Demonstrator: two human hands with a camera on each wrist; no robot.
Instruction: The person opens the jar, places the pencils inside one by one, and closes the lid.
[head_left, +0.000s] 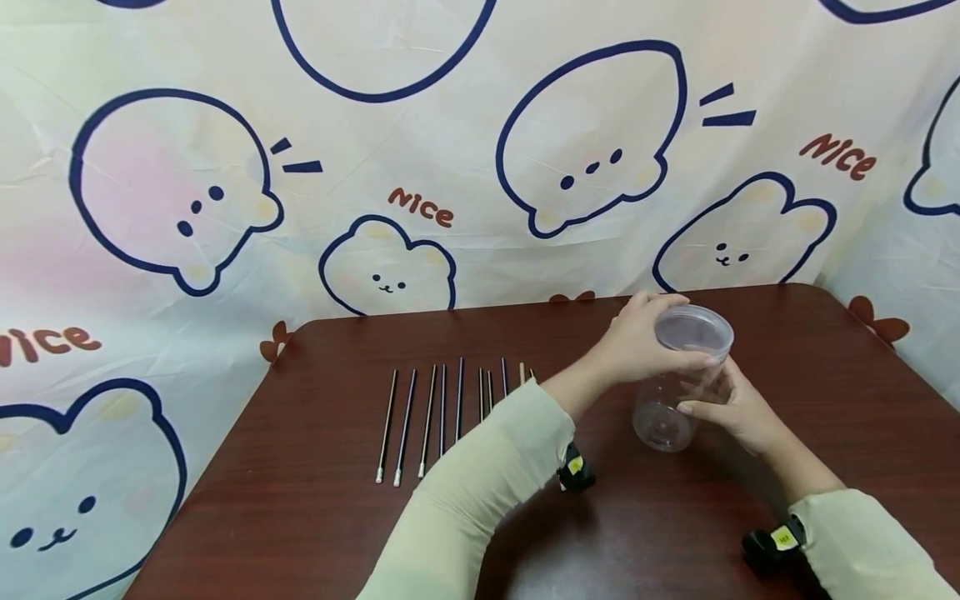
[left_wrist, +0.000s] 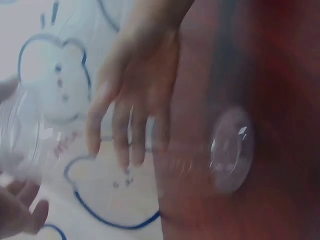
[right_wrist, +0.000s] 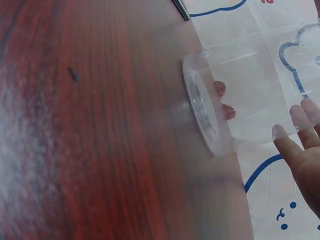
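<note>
Both hands hold a clear plastic jar over the right half of the table, and it leans slightly in the head view. At its wide round top, my left hand grips the rim, thumb on the near side and fingers around the far side. Lower down, my right hand holds the jar's body, with the thumb across the front. The left wrist view shows the right hand's fingers along the transparent wall. In the right wrist view the round base shows, with fingers beside the wall.
Several slender dark sticks with pale ends, like pencils, lie in a row on the brown table, partly hidden behind the left sleeve. A cloth backdrop with cartoon bears hangs behind. Black wrist cameras sit on both wrists.
</note>
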